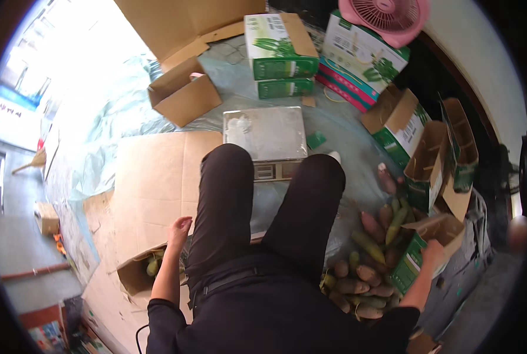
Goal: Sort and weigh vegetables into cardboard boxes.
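Observation:
I sit on the floor with both knees up in black trousers. My left hand (179, 229) hangs with loosely curled fingers and nothing in it, just above an open brown carton (135, 274) that holds a few green and yellow fruits. My right hand (433, 255) grips the edge of a green and white carton (417, 251) at my right side. Beside that carton lies a pile of mangoes (364, 277), green, yellow and reddish. A metal weighing scale (265, 134) stands on the floor in front of my knees.
Flat cardboard (151, 177) lies left of my legs. Several green and white cartons (278, 47) stand behind the scale and along the right (402, 121). A pink fan (390, 17) sits on one. An open brown box (184, 94) lies at the back left on plastic sheeting.

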